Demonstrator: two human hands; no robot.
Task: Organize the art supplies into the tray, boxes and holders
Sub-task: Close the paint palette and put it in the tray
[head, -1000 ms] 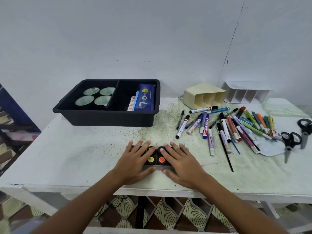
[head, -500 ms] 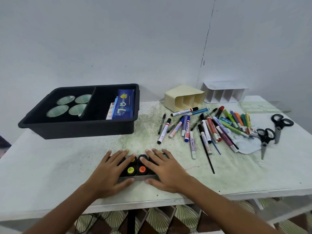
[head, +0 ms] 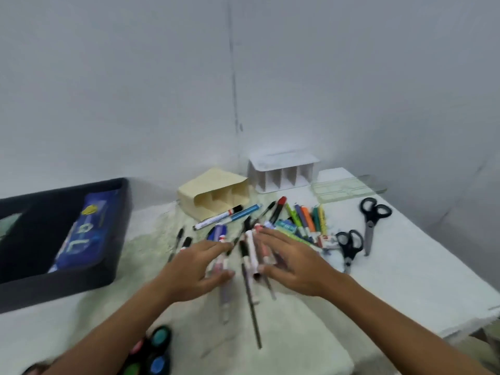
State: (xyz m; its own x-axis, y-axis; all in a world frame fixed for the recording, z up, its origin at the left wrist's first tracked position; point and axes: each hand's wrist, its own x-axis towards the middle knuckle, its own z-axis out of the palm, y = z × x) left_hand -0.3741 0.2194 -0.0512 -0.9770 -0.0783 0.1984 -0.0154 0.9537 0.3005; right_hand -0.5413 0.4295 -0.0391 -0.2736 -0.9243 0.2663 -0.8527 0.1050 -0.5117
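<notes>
Both of my hands hover over a loose heap of markers and pens (head: 250,255) on the white table (head: 405,282). My left hand (head: 197,266) cups the heap from the left and my right hand (head: 292,263) from the right, fingers curved and spread, touching the pens. The picture is blurred, so no firm grip shows. A black set of paint pots (head: 154,355) lies near the front edge under my left forearm. The black tray (head: 119,239) sits at the left with a blue pouch (head: 78,239) inside.
A beige holder (head: 213,193) and a white slotted holder (head: 281,171) lie on their sides at the back. More coloured markers (head: 305,220) fan out to the right, beside two black scissors (head: 349,244) (head: 372,220). A clear lid (head: 349,188) lies at the back right.
Both hands have left the paint pot set and moved forward and right onto the marker heap. The view has swung right, so the tray now sits at the left edge.
</notes>
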